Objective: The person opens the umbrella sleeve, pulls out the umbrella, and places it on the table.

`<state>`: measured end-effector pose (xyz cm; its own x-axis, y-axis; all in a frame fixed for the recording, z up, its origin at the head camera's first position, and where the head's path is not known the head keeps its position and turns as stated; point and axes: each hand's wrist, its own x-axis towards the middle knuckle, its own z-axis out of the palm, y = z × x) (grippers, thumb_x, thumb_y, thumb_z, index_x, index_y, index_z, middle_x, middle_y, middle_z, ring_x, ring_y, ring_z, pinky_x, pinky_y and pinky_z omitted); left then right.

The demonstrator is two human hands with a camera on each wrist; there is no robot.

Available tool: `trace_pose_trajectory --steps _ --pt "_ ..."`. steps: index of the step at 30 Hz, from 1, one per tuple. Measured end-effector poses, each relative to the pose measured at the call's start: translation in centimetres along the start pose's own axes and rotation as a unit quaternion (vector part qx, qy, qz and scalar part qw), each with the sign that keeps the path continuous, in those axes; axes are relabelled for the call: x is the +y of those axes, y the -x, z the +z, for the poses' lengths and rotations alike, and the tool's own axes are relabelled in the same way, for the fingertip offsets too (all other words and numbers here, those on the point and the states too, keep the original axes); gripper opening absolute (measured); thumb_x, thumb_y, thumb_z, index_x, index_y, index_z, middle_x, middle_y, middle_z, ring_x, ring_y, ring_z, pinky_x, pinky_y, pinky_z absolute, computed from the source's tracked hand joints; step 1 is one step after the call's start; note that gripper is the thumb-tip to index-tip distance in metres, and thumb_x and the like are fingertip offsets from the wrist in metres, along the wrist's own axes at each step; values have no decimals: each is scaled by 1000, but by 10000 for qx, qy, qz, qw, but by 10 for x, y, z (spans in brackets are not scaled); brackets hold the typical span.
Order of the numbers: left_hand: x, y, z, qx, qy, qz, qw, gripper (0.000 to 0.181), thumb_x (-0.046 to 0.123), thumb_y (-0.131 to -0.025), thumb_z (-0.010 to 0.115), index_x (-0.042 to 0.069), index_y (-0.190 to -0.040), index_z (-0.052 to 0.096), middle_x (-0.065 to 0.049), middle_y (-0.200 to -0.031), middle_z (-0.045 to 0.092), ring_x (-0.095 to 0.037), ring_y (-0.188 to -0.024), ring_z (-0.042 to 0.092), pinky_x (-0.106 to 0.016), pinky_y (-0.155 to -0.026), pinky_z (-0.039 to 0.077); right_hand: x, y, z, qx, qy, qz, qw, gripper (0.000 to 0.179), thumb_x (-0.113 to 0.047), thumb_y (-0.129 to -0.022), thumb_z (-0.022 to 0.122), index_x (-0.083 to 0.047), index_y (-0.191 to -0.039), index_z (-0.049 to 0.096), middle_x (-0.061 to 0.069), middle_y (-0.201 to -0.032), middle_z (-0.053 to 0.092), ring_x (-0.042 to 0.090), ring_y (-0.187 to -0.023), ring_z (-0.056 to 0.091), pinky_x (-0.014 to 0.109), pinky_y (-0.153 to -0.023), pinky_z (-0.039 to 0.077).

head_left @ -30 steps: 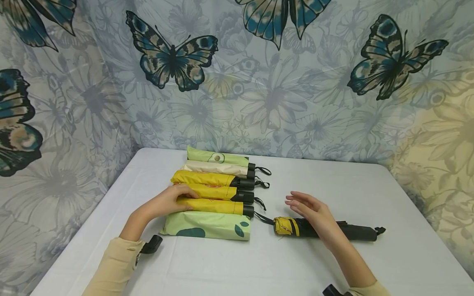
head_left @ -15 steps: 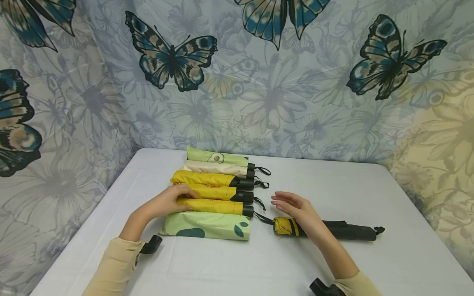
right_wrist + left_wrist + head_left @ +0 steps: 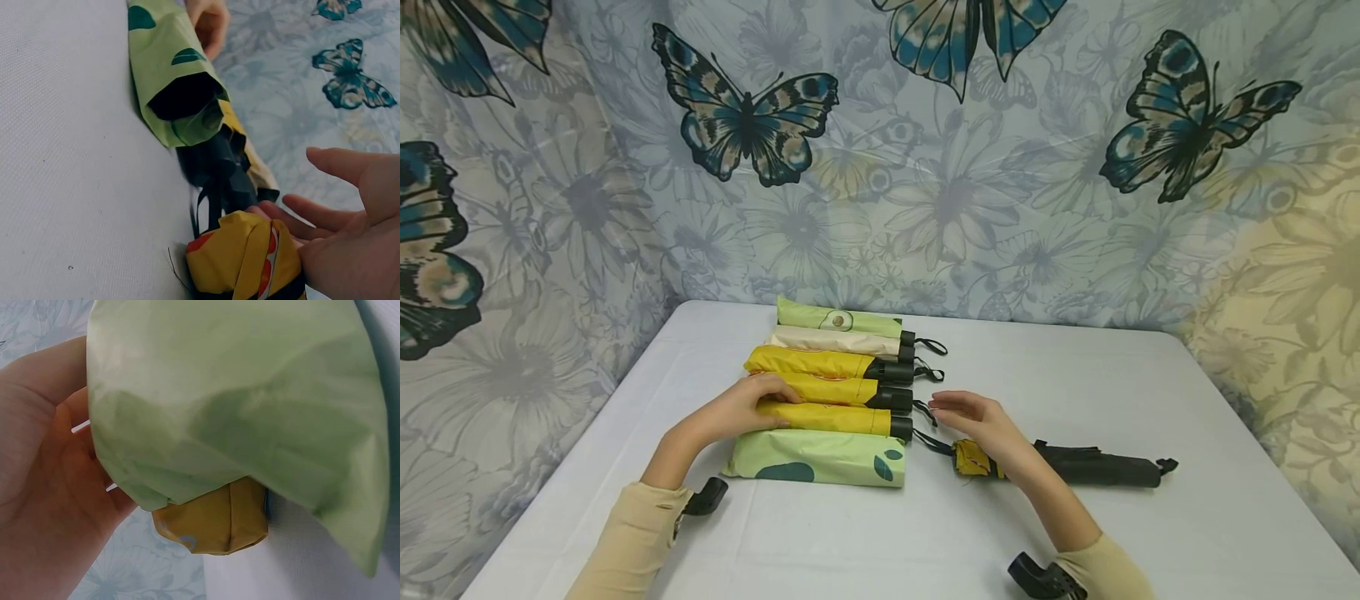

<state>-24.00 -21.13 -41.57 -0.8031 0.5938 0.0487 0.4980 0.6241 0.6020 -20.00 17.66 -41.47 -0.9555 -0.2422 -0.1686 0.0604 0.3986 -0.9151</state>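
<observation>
Folded umbrellas lie side by side in a row. My left hand (image 3: 758,406) reaches over the nearest yellow umbrella (image 3: 838,418), thumb on its near side and fingers over its far side. Just in front lies a light green umbrella sleeve (image 3: 842,458) with dark leaf prints; its dark open end shows in the right wrist view. That sleeve (image 3: 237,406) covers much of the left wrist view. My right hand (image 3: 981,425) hovers by the black handles and wrist straps, fingers extended and holding nothing. Below it lies a black umbrella (image 3: 1097,467) with a yellow end (image 3: 244,256).
Behind the gripped umbrella lie two more yellow umbrellas, the farther one (image 3: 812,362) with a black handle. Past them are a cream umbrella (image 3: 838,340) and a green avocado-print one (image 3: 838,317). The white table (image 3: 820,542) meets butterfly-patterned cloth (image 3: 962,208) at the back.
My right hand has moved left, from above the black umbrella toward the wrist straps of the row. My left hand and the umbrellas have stayed in place.
</observation>
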Motion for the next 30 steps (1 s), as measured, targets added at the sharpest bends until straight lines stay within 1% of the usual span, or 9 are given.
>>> trace_pose_trajectory --steps 6,11,15,19,23,30 --pt "-1 1 -1 9 -50 7 10000 29 21 -86 75 15 -114 68 -3 -114 67 -22 -107 62 -38 -93 53 -4 -5 5 -73 250 -85 9996 43 -27 -96 62 -7 -134 57 11 -134 62 27 -126 57 46 -107 47" --pt "-1 1 0 3 -92 33 10000 29 22 -87 75 14 -114 68 -3 -115 67 -22 -107 62 -39 -93 53 -6 -9 10 -211 344 -131 9991 40 -26 -96 63 -6 -130 60 12 -129 65 26 -120 61 42 -102 51" --pt "0 1 0 -2 -83 40 10000 30 21 -87 75 13 -114 68 -3 -115 67 -24 -108 62 -41 -94 52 -6 -11 12 -330 436 -192 9983 39 -25 -96 63 -5 -130 60 13 -130 64 27 -119 61 42 -100 53" --pt "2 1 -1 2 -72 34 10000 30 20 -86 75 12 -114 68 -4 -115 67 -24 -108 62 -42 -94 52 -4 -14 14 -501 578 -392 9963 41 -25 -96 63 -2 -130 59 17 -130 63 30 -120 61 43 -100 53" --pt "2 1 -1 7 -95 40 9999 30 19 -86 75 12 -114 68 -4 -114 67 -23 -107 62 -40 -93 52 -3 -16 15 -660 740 -625 9931 39 -24 -96 63 -2 -128 60 18 -129 64 31 -119 61 42 -97 54" --pt "1 1 0 -3 -100 66 9999 29 20 -85 76 14 -113 68 -3 -114 67 -22 -105 62 -34 -91 53 -3 -20 18 -662 1104 -824 9882 35 -22 -95 64 -3 -124 64 17 -124 66 32 -116 63 41 -95 56"
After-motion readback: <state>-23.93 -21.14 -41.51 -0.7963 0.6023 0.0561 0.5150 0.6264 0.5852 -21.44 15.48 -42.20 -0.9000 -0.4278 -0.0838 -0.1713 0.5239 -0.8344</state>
